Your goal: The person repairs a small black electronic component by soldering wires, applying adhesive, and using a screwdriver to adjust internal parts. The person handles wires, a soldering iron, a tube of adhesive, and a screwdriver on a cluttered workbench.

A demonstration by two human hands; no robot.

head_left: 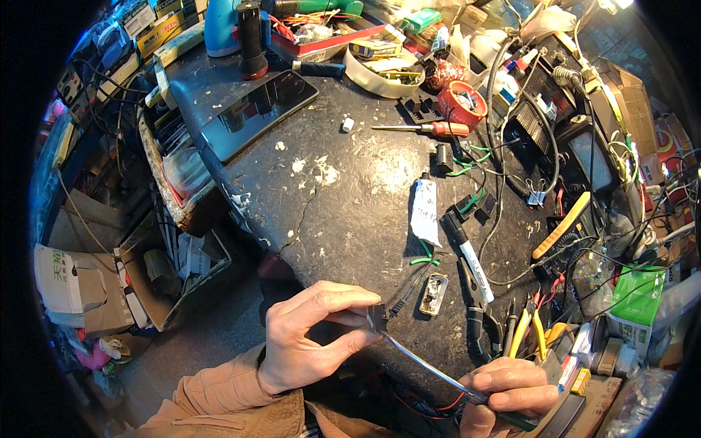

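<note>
Between the thumb and fingers of my left hand [318,336] is a small black part [377,317], partly hidden by the fingertips. My right hand [511,390] grips the dark handle of a screwdriver [423,363], and its long shiny shaft runs up to the left. The tip meets or nearly touches the black part; I cannot tell which. Just beyond my left fingertips lies a black cable end [398,303] with a ribbed sleeve. A small open metal-rimmed piece [434,295] with dark residue rests on the worn black tabletop [343,241].
A white tube [424,212], a marker [471,259], pliers [473,299] and yellow-handled cutters [529,328] lie to the right. Farther back are a red-handled screwdriver [438,129] and a phone [259,115]. Tangled cables [504,146] line the right side. An open box [175,274] stands low at left.
</note>
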